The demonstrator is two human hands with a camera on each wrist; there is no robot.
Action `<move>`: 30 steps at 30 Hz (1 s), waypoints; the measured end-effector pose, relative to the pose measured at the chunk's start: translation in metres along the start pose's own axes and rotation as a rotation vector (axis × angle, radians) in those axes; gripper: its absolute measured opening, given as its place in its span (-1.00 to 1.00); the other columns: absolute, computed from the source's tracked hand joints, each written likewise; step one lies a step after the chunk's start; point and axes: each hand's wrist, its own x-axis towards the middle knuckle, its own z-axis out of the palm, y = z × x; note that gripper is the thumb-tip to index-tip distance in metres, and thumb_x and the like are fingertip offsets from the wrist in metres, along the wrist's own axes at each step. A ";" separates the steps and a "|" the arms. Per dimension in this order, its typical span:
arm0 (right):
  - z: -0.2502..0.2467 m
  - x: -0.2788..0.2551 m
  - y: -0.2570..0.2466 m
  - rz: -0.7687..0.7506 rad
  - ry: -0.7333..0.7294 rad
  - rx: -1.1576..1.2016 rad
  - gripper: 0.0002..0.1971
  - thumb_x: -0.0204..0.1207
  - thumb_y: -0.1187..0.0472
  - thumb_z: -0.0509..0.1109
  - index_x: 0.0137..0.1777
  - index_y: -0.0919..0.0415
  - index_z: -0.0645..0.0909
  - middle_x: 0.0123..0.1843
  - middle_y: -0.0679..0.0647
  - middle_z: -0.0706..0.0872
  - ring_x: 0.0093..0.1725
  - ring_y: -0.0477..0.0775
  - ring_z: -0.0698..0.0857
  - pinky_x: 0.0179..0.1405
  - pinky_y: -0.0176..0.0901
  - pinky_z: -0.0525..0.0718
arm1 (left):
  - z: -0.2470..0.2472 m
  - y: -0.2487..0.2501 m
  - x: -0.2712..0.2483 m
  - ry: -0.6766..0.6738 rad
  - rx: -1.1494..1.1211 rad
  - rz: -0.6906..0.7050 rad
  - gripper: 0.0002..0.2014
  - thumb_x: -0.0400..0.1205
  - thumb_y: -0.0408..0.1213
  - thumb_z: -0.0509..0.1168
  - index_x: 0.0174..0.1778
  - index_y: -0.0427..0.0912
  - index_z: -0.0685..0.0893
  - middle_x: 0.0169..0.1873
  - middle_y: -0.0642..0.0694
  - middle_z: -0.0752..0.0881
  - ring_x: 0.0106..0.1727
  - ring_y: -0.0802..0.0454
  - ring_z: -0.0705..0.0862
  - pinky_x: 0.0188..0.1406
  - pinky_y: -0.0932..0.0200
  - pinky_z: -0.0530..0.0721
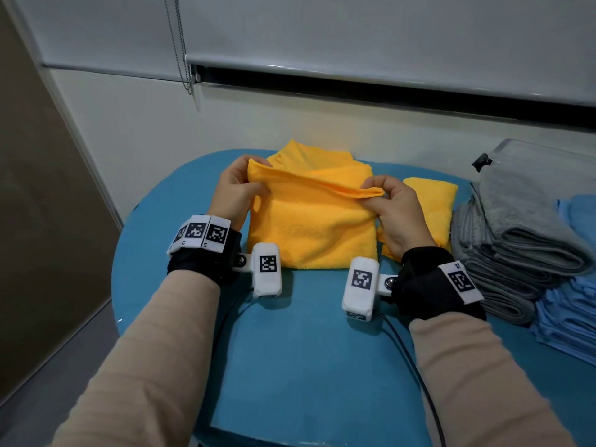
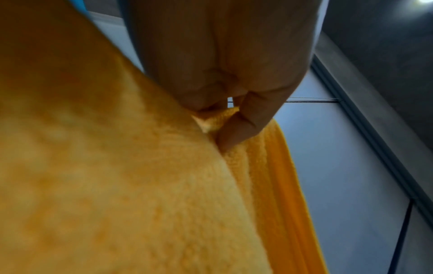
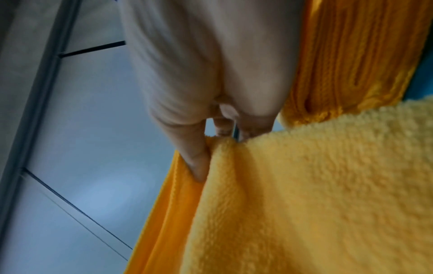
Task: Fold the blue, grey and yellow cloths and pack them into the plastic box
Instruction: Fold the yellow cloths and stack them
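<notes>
- Left hand (image 1: 237,188): at about 10 o'clock from the middle of the table, fingers curled, pinching the left corner of the raised edge of the yellow cloth (image 1: 309,227). The left wrist view shows the thumb and a fingertip (image 2: 236,133) closed on the corner of the pile.
- Right hand (image 1: 396,211): at about 2 o'clock from the table's middle, likewise pinching the right corner of the same raised edge; in the right wrist view a finger (image 3: 196,163) presses into the fabric fold.
- Yellow cloth: held between the two hands, its far edge lifted and doubled over, its near part lying flat on the blue table (image 1: 306,350).
- Second yellow cloth (image 1: 322,156): rumpled, at 12 o'clock behind the held one, partly hidden by it.
- Folded yellow cloth (image 1: 432,201): flat on the table at 3 o'clock of the right hand, just beside it.
- Grey cloths (image 1: 516,240): a folded stack at 3 o'clock on the table's right edge, the topmost draped upward.
- Plastic box (image 1: 529,156): clear, with a black latch, at 2 o'clock behind the grey stack; its contents cannot be made out.
- Blue cloths (image 1: 571,314): a folded pile at 4 o'clock, just beside the grey stack.
- Window blind (image 1: 354,33): lowered, on the wall at 12 o'clock, with a bead chain (image 1: 180,43) hanging at its left.
</notes>
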 end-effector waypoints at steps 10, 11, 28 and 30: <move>-0.004 0.000 -0.003 0.119 -0.002 0.268 -0.89 0.55 0.32 0.36 -0.15 0.11 0.64 -0.12 -0.06 0.72 -0.08 -0.08 0.67 -0.08 -0.19 0.57 | -0.001 0.000 0.000 -0.006 -0.095 -0.066 -0.93 0.34 -0.43 0.28 -0.29 -0.24 0.60 -0.42 0.01 0.69 -0.29 0.08 0.64 -0.21 0.23 0.62; -0.004 0.000 -0.003 0.138 -0.007 0.282 -0.91 0.57 0.26 0.35 -0.14 0.11 0.65 -0.13 -0.04 0.73 -0.07 -0.06 0.67 -0.06 -0.16 0.57 | -0.001 0.000 0.000 -0.005 -0.120 -0.069 -0.96 0.35 -0.42 0.28 -0.31 -0.25 0.58 -0.42 -0.04 0.66 -0.29 0.07 0.63 -0.23 0.23 0.61; -0.001 0.005 -0.003 0.077 0.058 0.299 -0.86 0.58 0.38 0.33 0.02 0.18 0.66 -0.02 0.09 0.71 -0.06 -0.06 0.69 -0.10 -0.28 0.71 | 0.004 0.003 -0.001 0.044 -0.114 -0.011 -0.72 0.63 -0.10 0.23 -0.36 -0.15 0.52 -0.44 -0.03 0.51 -0.37 0.10 0.47 -0.30 0.17 0.47; 0.000 0.004 -0.003 0.071 0.096 0.291 -0.91 0.54 0.37 0.37 -0.04 0.18 0.65 -0.07 0.07 0.73 -0.07 -0.07 0.69 -0.06 -0.26 0.71 | 0.004 0.002 -0.001 0.058 -0.093 -0.009 -0.68 0.69 -0.12 0.18 -0.36 -0.16 0.54 -0.47 0.00 0.54 -0.39 0.11 0.48 -0.30 0.17 0.48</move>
